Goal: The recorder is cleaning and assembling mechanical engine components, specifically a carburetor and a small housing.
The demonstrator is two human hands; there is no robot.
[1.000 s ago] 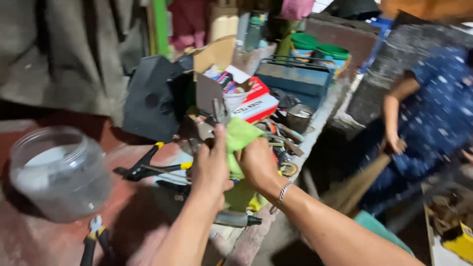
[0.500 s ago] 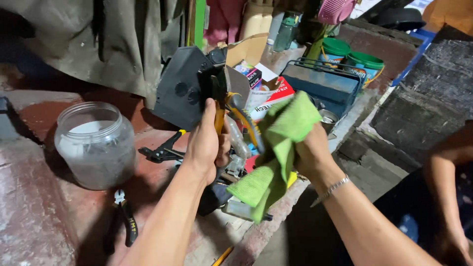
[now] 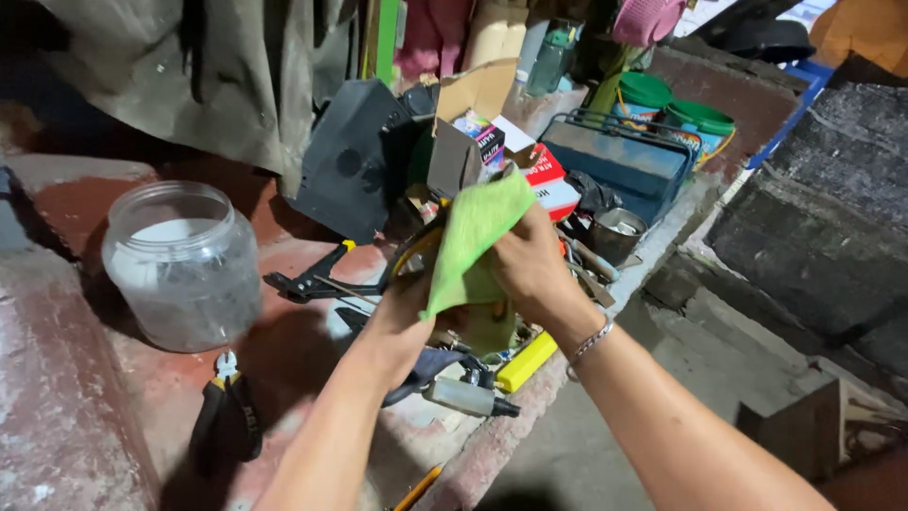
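- Green cloth (image 3: 470, 241) held up above the tabletop (image 3: 85, 416), centre of view; long axis runs from upper right corner down to lower left, top corner pointing up-right toward the red box (image 3: 549, 185).
- Right hand (image 3: 530, 270) grips cloth from the right side, fingers curled shut on it, wrist with bracelet (image 3: 588, 343), forearm coming in from lower right.
- Left hand (image 3: 402, 322) under the cloth, mostly hidden by it; fingers closed on a tool with a yellow-black curved part (image 3: 416, 251), cloth draped over it. Forearm rises from bottom centre.
- Tool's kind and direction: cannot tell, covered.
- Clear plastic jar (image 3: 182, 265) stands left, well apart.
- Black-handled pliers (image 3: 225, 416) lie below jar.
- Blue toolbox (image 3: 619, 166) behind hands.
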